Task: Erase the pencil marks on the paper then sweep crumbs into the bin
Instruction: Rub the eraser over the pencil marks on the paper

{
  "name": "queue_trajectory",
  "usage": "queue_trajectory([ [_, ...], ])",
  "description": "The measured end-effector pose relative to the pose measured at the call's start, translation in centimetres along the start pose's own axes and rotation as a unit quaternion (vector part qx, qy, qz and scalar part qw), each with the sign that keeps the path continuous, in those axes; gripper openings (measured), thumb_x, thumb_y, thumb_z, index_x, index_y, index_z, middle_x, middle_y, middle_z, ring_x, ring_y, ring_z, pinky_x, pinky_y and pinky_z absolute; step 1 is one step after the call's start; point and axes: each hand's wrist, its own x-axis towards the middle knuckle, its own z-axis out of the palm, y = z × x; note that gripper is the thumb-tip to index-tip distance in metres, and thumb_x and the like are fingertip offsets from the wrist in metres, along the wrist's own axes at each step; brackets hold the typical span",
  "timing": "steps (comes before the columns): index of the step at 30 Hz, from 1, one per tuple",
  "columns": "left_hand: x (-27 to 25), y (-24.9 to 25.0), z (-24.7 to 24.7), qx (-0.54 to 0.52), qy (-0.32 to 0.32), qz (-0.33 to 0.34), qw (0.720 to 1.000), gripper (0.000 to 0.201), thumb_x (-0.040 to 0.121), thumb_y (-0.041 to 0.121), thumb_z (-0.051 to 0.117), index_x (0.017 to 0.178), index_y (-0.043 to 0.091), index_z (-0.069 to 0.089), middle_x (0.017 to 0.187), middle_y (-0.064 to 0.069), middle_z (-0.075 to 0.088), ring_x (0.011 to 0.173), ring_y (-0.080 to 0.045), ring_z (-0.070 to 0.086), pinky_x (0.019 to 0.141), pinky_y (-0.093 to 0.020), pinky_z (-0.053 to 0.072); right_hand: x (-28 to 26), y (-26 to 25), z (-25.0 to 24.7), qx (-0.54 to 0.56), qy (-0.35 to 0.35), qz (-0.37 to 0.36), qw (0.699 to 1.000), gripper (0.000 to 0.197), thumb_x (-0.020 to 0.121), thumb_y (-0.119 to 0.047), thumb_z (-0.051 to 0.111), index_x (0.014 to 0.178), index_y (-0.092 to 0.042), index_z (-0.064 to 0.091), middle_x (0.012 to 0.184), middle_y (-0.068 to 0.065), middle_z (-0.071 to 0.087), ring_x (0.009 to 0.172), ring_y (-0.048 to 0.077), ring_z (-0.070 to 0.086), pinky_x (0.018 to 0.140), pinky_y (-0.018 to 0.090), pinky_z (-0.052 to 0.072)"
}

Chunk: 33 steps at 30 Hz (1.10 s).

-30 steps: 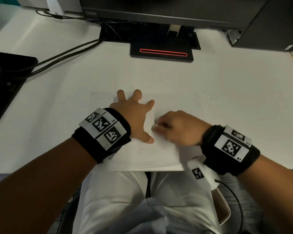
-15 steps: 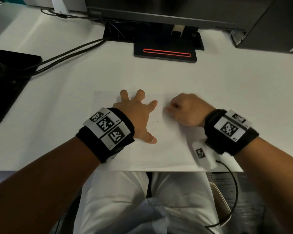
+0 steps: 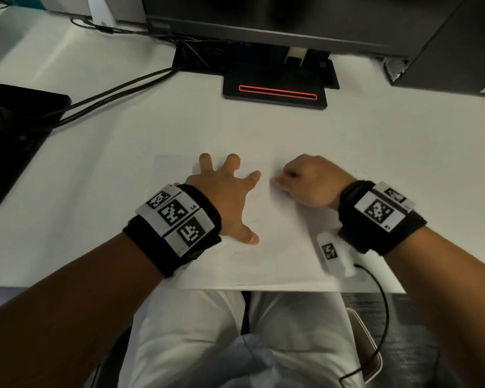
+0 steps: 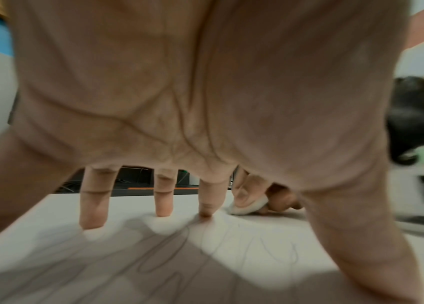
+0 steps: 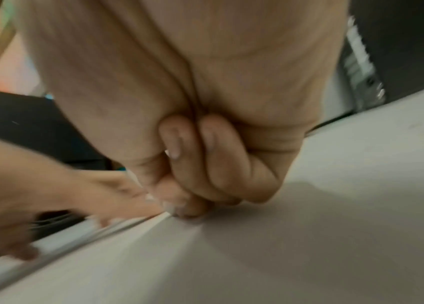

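A white sheet of paper [image 3: 286,242] lies at the desk's front edge, with faint pencil scribbles [image 4: 159,265] across it. My left hand [image 3: 224,197] is spread flat on the paper, its fingertips [image 4: 92,223] pressing down. My right hand [image 3: 308,180] sits just right of it, fingers curled, pinching a small white eraser [image 4: 248,206] against the paper. In the right wrist view the curled fingers [image 5: 205,164] hide the eraser. No bin is in view.
A monitor stand [image 3: 275,85] with a red strip sits at the back centre. Black cables [image 3: 109,93] run left to a dark device [image 3: 11,135]. A dark computer case [image 3: 445,51] stands at the back right. My lap [image 3: 235,345] is below the desk edge.
My right hand with the eraser has moved away from me, from near the left thumb up level with the left forefinger. The left hand has stayed pressed on the paper.
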Motion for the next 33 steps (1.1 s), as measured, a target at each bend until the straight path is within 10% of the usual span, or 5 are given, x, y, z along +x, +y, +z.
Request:
queue_trajectory([
  [15,0.0,-0.1,0.5,-0.023,0.009,-0.012,1.0,0.125,0.058,0.08,0.073,0.153,0.024,0.014,0.151,0.015,0.007,0.134,-0.031,0.017,0.088,-0.056,0.051,-0.5,-1.7,1.2,-0.003,-0.039,-0.07,0.997,0.044,0.101,-0.04,0.046,0.076,-0.007,0.06,0.07,0.004,0.061,0.064,0.017,0.052,0.056,0.027,0.037],
  [33,0.2,-0.2,0.5,-0.019,0.004,-0.023,1.0,0.131,0.055,0.082,0.073,0.153,0.019,0.014,0.155,0.006,0.005,0.139,-0.034,0.013,0.091,-0.059,0.05,1.5,1.1,-1.1,-0.002,0.065,0.128,0.99,0.031,0.097,-0.03,0.045,0.091,-0.008,0.067,0.094,0.01,0.066,0.088,0.028,0.059,0.063,0.026,0.04],
])
